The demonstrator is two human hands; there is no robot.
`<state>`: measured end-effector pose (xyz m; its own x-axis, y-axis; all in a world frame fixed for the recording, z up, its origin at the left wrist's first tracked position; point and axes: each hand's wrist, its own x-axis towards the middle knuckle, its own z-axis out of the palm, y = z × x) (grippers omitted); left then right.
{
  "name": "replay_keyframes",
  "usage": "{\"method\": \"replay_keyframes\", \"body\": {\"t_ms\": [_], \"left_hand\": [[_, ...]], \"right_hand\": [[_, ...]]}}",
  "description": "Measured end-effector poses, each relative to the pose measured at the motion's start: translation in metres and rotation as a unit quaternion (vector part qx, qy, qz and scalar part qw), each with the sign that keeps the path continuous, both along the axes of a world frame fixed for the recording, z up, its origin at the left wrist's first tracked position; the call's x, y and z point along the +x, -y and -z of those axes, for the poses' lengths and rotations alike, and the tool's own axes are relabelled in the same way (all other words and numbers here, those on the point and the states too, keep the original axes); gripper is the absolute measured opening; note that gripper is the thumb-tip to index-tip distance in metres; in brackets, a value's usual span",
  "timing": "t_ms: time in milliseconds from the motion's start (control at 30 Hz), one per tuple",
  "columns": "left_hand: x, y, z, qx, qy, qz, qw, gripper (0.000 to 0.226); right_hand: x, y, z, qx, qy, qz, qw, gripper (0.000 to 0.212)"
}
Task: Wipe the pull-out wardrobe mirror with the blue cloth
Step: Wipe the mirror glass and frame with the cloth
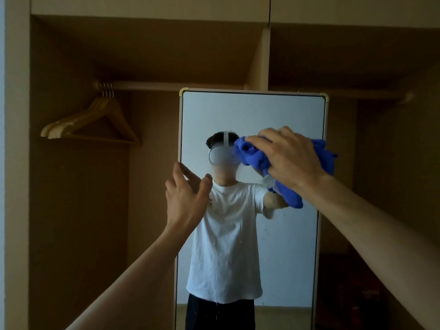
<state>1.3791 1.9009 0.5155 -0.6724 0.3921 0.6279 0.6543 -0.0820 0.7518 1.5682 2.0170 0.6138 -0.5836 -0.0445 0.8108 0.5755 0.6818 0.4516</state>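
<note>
one blue cloth [252, 156] bunched under right hand [290, 158], on one mirror [252, 110]

The right hand [290, 158] grips a bunched blue cloth [252, 156] against the mirror [238, 115]. The left hand [185, 198] touches its left edge.

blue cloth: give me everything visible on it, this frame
The blue cloth is soft, fleecy-looking fabric, bunched in folds. The right hand grips it, curled over its top, and holds it against the upper right part of the mirror. Its right side reaches the mirror's frame, and a lobe hangs below the hand.
</note>
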Motion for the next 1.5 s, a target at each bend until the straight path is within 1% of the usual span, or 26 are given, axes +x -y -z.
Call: {"method": "replay_keyframes", "body": {"t_ms": [133, 367, 433, 567, 700, 900, 967, 1067, 1200, 1300, 1400, 1500], "left_hand": [[0.003, -0.004, 0.001, 0.000, -0.003, -0.018, 1.000, 0.092], [0.011, -0.009, 0.010, 0.009, -0.014, -0.050, 0.999, 0.096], [0.012, -0.009, 0.010, 0.007, -0.019, -0.053, 0.998, 0.097], [0.015, -0.006, 0.009, 0.008, -0.019, -0.057, 0.998, 0.095], [0.016, -0.004, 0.015, 0.006, -0.012, -0.047, 0.999, 0.094], [0.016, 0.000, 0.023, 0.000, -0.008, -0.037, 0.999, 0.103], [0.017, -0.003, 0.025, 0.000, -0.011, -0.041, 0.999, 0.098], [0.019, -0.006, 0.027, 0.007, -0.011, -0.050, 0.999, 0.095], [0.022, -0.007, 0.029, 0.005, -0.011, -0.056, 0.998, 0.103], [0.022, -0.009, 0.030, 0.006, -0.013, -0.058, 0.998, 0.104], [0.022, -0.009, 0.030, 0.000, -0.013, -0.063, 0.998, 0.106], [0.021, -0.007, 0.029, -0.002, -0.014, -0.061, 0.998, 0.108]], "right_hand": [[0.008, -0.005, -0.006, -0.013, 0.004, -0.023, 1.000, 0.057], [0.019, -0.013, 0.063, -0.011, 0.064, -0.067, 0.996, 0.051], [0.024, -0.015, 0.081, -0.005, 0.076, -0.064, 0.995, 0.047], [0.029, -0.016, 0.085, -0.003, 0.083, -0.055, 0.995, 0.042], [0.029, -0.018, 0.061, -0.039, 0.057, -0.039, 0.997, 0.051], [0.043, -0.028, 0.013, -0.022, -0.004, 0.000, 1.000, 0.059], [0.048, -0.033, 0.005, -0.017, -0.018, 0.010, 1.000, 0.057], [0.051, -0.036, 0.016, -0.019, -0.016, 0.006, 1.000, 0.058], [0.055, -0.041, 0.049, -0.037, -0.001, -0.012, 0.999, 0.073], [0.060, -0.046, 0.075, -0.055, 0.028, 0.001, 0.998, 0.073], [0.068, -0.049, 0.098, -0.053, 0.047, -0.024, 0.997, 0.071], [0.074, -0.049, 0.100, -0.047, 0.057, -0.040, 0.996, 0.068]]}}
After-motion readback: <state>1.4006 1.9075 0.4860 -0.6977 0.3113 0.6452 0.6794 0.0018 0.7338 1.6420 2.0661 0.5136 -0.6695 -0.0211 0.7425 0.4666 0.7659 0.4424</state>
